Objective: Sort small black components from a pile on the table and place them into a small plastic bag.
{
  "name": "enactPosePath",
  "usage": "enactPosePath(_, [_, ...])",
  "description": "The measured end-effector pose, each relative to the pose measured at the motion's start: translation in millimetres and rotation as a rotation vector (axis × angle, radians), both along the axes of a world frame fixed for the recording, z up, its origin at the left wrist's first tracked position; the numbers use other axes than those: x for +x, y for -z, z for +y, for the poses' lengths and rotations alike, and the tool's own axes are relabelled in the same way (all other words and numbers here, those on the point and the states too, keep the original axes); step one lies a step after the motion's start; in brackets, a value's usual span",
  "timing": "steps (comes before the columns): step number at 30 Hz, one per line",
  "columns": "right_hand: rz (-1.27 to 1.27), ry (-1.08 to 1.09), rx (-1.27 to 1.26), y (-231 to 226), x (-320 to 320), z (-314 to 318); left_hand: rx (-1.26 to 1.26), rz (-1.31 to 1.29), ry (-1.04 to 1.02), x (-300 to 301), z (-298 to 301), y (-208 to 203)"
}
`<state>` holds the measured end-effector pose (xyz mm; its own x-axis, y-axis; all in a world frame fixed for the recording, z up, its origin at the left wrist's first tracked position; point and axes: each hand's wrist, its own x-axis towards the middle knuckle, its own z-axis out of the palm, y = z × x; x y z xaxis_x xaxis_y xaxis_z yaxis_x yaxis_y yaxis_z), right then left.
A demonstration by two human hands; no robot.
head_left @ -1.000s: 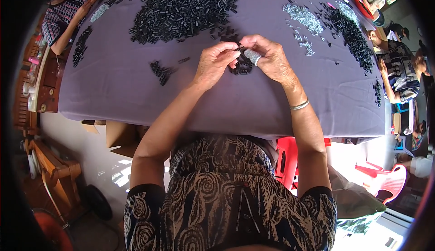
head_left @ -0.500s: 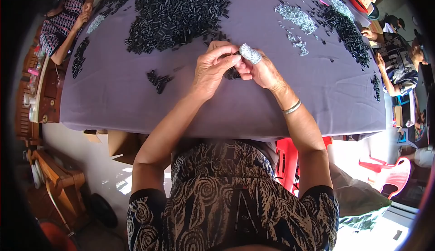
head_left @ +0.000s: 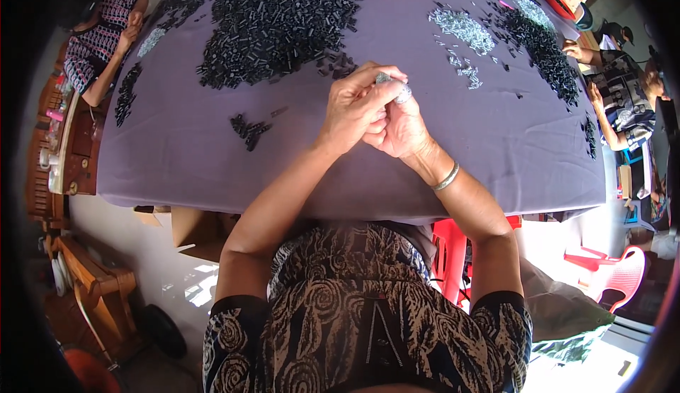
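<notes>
Both of my hands meet above the purple-grey cloth, in front of the big heap of small black parts (head_left: 280,24). My left hand (head_left: 355,109) is closed, its thumb and fingers pressed over the tip of my right thumb. That thumb wears a silvery, foil-like wrap (head_left: 404,94), now mostly covered. My right hand (head_left: 405,129) has its fingers curled in against the left, palm side partly up. Whatever small part sits between the fingers is hidden. To the left of my hands lies a little cluster of black parts (head_left: 249,131).
A pile of clear-silver small pieces (head_left: 464,31) lies right of the heap, with another black pile (head_left: 542,49) beyond. People sit at the left (head_left: 99,46) and right (head_left: 623,88) edges. A red chair (head_left: 450,258) stands below the table edge (head_left: 354,212).
My left hand has shifted right and closed over the silvery thumb wrap, which stood uncovered before. My right forearm has turned slightly. The dark piece seen between the fingers earlier is now hidden.
</notes>
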<state>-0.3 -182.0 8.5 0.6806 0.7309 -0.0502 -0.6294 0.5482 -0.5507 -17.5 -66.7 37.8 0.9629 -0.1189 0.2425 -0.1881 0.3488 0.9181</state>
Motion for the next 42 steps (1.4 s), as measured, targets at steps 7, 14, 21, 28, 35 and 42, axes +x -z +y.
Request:
enactPosePath(7, [0.018, 0.172, -0.090, 3.0, -0.8, 7.1, -0.160, 0.068, -0.141, -0.5, -11.7, 11.3])
enactPosePath(14, [-0.039, 0.083, -0.048, -11.7, -3.8, 7.9, -0.169, -0.002, -0.114, -6.8, -6.2, 9.0])
enactPosePath(21, [-0.115, -0.033, -0.255, -4.7, -0.4, 1.6, 0.207, -0.312, -0.346, -18.5, 27.1, 23.6])
enactPosePath(28, [-0.360, 0.301, -0.390, -24.6, 19.0, -20.2, 1.010, -0.246, -0.568, -32.8, 127.8, 16.6])
enactPosePath(35, [-0.524, 0.443, -0.867, -35.6, 51.0, -67.5, 1.343, -0.196, -0.687, -45.3, 155.4, 10.9])
enactPosePath(42, [-0.961, 0.164, -1.226, -25.9, 50.1, -94.5, 1.065, -0.321, -0.437, -31.3, 108.9, 9.4])
